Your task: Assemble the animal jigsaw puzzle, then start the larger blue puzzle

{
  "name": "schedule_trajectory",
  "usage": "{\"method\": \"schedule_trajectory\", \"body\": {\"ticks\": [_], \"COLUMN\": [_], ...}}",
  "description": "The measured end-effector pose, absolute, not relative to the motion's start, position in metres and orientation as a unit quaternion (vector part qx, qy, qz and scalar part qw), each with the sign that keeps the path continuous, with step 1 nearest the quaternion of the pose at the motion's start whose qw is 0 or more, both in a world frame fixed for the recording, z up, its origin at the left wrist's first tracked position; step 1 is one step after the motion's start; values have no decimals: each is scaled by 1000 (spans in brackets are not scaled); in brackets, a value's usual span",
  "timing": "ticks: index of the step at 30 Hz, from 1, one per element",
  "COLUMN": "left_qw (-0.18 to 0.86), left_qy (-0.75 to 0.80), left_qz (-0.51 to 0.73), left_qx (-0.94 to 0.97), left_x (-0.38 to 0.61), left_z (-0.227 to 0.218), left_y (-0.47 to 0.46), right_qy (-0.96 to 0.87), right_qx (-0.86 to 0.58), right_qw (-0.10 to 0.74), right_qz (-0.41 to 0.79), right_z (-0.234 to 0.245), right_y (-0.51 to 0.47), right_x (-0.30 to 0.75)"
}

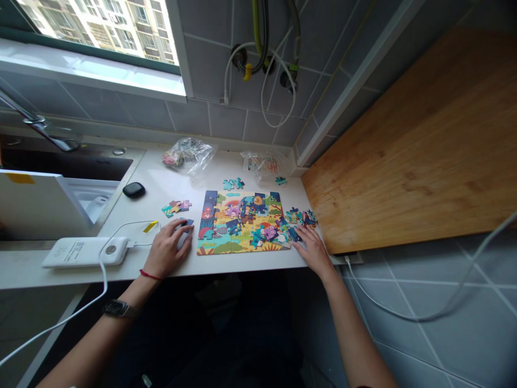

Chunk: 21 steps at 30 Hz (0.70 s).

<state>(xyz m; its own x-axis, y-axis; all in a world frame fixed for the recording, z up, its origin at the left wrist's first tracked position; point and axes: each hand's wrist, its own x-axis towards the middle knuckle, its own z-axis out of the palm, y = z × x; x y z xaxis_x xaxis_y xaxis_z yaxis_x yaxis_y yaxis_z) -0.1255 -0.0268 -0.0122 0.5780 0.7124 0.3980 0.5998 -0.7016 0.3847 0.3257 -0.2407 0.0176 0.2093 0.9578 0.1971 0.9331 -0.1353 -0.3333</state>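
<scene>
A colourful jigsaw puzzle (226,247) lies partly assembled on the counter, with loose pieces heaped on its middle and right side. Just left of it rests my left hand (167,248), fingers curved and apart over the white surface. A dark blue piece (187,221) is by its fingertips. At the puzzle's lower right corner, my right hand (312,249) has its thumb and fingertips at a dark puzzle piece (294,234). Beyond those fingers sits a small pile of loose pieces (294,215). More loose pieces (176,207) lie above my left hand, and others (233,184) behind the puzzle.
Two clear plastic bags (196,156) (264,161) lie near the wall. To the left are a black case (134,189), a white power bank (86,252) with a cable, and a sink (100,164). A wooden board (416,145) leans along the right side.
</scene>
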Motion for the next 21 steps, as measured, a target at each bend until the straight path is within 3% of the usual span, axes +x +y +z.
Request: {"method": "schedule_trajectory", "body": {"ticks": [10, 21], "left_qw": [119, 133], "left_qy": [381, 384], "left_qz": [267, 266], "left_qx": [877, 874], "left_x": [-125, -125], "left_z": [-12, -11], "left_y": [-27, -27], "right_qy": [-599, -587], "right_qx": [-769, -786], "right_qw": [222, 190], "right_qz": [-4, 42], "right_z": [22, 32], "right_y": [-244, -260], "right_x": [330, 338]}}
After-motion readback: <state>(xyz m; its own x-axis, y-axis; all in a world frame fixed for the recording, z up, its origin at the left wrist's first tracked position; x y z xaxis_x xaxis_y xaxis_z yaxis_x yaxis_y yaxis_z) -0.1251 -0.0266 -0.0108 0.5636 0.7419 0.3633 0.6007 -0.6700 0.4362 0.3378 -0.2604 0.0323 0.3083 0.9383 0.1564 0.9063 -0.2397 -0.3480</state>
